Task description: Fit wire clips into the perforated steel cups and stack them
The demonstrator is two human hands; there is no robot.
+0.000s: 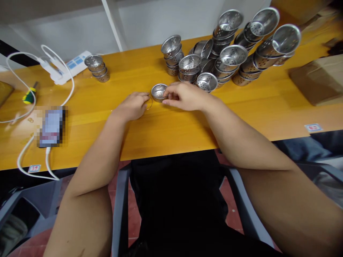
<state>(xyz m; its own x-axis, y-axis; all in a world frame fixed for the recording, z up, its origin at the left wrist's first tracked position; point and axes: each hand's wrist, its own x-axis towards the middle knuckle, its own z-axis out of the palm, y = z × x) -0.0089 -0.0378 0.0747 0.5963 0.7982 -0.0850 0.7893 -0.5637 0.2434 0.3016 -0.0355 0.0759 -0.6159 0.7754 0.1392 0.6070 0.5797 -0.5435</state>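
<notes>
Between both hands [160,101] (touching): strainer cup [159,91]

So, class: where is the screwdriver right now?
Head view, far left of the table: the screwdriver lies inside the white cable loop.

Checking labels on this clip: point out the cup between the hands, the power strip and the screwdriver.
cup [159,91], head view, perforated inside
power strip [76,63], head view, top face
screwdriver [29,97], head view, green-yellow handle
</notes>
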